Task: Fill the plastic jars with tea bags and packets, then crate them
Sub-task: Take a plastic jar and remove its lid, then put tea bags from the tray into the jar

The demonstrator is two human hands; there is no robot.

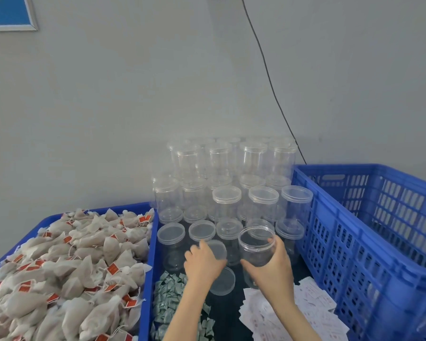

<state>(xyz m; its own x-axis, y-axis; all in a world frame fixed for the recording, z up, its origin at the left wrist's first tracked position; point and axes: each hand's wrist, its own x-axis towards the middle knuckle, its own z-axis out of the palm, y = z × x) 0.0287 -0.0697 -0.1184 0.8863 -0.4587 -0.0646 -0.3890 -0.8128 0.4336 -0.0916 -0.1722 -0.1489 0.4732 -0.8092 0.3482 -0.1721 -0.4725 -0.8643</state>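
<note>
Centrally, the right hand [276, 262] grips an open clear jar [256, 247] above the dark surface [229, 313]; the left hand [202, 264] holds its lid [218, 249]; tea bags [67, 269] fill the left tray; a blue crate [369, 232] stands at the right edge.

I am seeing two blue plastic crates [369, 217] [148, 267], one open clear plastic jar [256, 249], and two loose clear round lids [218, 249] [223, 281].

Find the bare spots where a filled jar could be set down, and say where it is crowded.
Free: the dark strip between the green packets and white packets, and the blue crate at right. Crowded: the stacked jars and the tea bag bin.
</note>
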